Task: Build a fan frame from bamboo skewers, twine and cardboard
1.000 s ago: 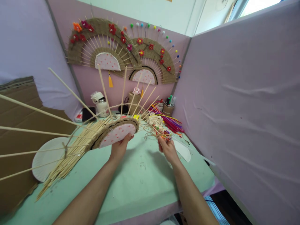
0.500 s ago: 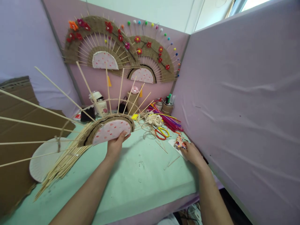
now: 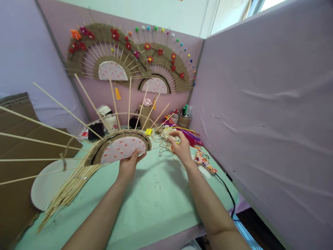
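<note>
Lilac walls meet a pale-green tabletop. At left, a paper plate lies by bundled sticks. Above the tabletop, the half-round fan, its long axis rising rightward, is clamped in the left hand near its right end. Just beyond, the right hand curls by the twine; whether it pinches any, I cannot tell.

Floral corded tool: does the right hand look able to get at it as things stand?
Probably yes: the floral corded tool lies just right of the right hand, its handle uncovered. Whether that hand is pinching something is unclear.
</note>
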Action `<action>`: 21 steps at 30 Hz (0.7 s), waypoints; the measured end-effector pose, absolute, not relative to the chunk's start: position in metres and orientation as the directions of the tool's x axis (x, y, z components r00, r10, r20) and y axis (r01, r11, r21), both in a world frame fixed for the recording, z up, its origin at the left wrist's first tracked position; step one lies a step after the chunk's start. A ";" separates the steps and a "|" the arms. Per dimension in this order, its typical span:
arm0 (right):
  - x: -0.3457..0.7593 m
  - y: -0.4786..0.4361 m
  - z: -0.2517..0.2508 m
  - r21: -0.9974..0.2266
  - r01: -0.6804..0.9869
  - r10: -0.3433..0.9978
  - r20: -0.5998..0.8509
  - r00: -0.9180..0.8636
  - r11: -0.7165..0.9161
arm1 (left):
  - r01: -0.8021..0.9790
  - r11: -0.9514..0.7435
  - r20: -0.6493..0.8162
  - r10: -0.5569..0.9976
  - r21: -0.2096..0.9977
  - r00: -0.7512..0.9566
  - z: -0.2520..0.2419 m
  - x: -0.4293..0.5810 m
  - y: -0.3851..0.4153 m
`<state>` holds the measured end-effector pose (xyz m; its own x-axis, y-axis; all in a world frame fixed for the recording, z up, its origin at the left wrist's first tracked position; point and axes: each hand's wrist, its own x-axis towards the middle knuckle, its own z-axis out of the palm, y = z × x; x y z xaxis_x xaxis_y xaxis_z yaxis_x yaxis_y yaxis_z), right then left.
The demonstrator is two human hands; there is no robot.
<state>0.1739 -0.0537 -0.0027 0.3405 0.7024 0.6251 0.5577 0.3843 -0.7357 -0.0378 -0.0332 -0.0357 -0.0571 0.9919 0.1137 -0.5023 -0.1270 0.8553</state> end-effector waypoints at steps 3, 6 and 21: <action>0.159 -0.044 -0.008 -0.723 0.571 0.659 0.652 0.375 0.389 | -0.512 -0.116 0.103 0.993 0.851 -0.054 -0.035 -0.038 -0.033; 0.154 -0.040 -0.014 -0.695 0.601 0.631 0.680 0.373 0.395 | -0.515 -0.116 0.111 0.993 0.849 -0.041 -0.036 -0.038 -0.033; 0.147 -0.046 -0.025 -0.574 0.707 0.547 0.777 0.311 0.413 | -0.527 -0.114 0.102 0.993 0.842 -0.052 -0.036 -0.036 -0.035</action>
